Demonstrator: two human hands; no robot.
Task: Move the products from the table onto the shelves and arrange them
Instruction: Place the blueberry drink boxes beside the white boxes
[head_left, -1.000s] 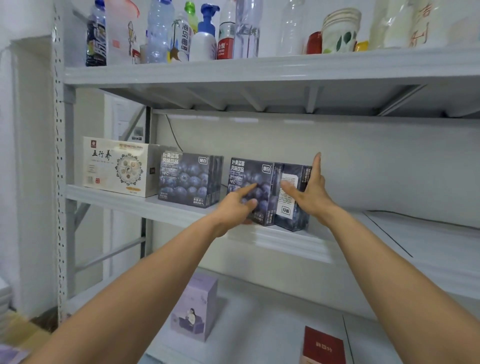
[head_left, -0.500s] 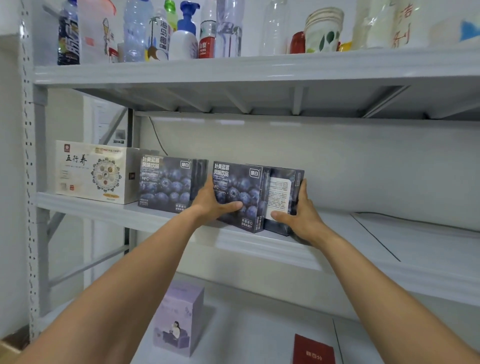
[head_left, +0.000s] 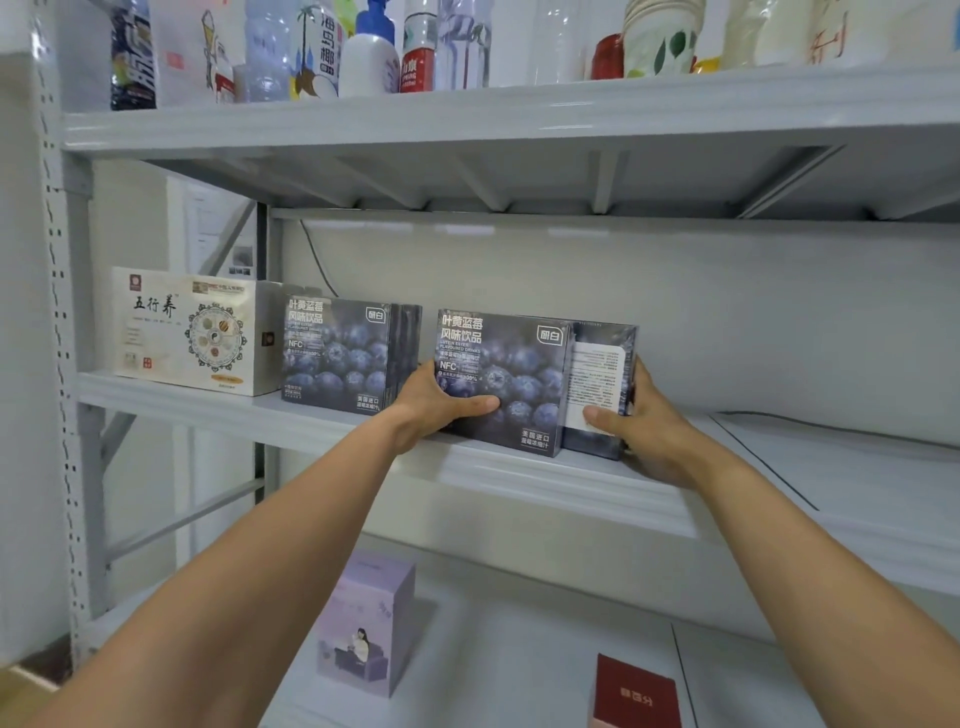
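Left hand (head_left: 431, 410) grips left edge of blueberry box (head_left: 514, 374), thumb across front face. Right hand (head_left: 644, 431) clamps right end, thumb on white label panel, fingers hidden behind. Box stands upright on middle shelf (head_left: 519, 480), near front lip, turned slightly. 2nd blueberry box (head_left: 337, 353) stands to its left, gap between; white box (head_left: 182, 332) just beside that. Lower shelf (head_left: 519, 639): lilac box (head_left: 363, 623), red box (head_left: 636, 693).

Stockroom or shop mock-up: grey steel rack (head_left: 57, 322); bottles (head_left: 322, 49) on its top shelf, boxed drinks (head_left: 337, 353) one shelf below
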